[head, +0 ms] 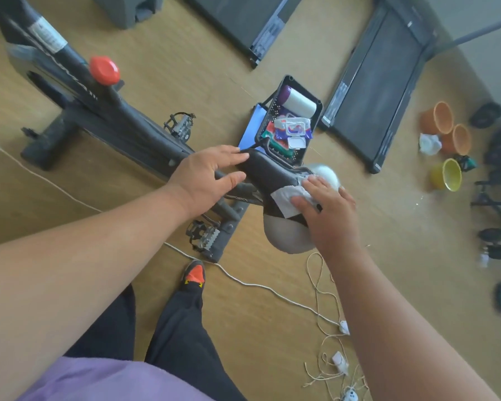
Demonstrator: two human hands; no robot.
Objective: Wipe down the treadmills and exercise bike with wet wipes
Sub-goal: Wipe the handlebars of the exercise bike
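Note:
The black exercise bike stretches across the floor from upper left to centre, with a red knob on its frame. Its black and grey saddle is in the middle. My left hand holds the saddle's narrow nose, fingers over the top and thumb below. My right hand presses a white wet wipe flat onto the wide rear of the saddle. A black basket behind the saddle holds wet wipe packs and a white roll. Two treadmills lie at the top.
White cords trail over the wooden floor near my feet. Orange and yellow pots and a crumpled white wipe stand at the right, with dark weights beyond them. A pedal sticks out below the saddle.

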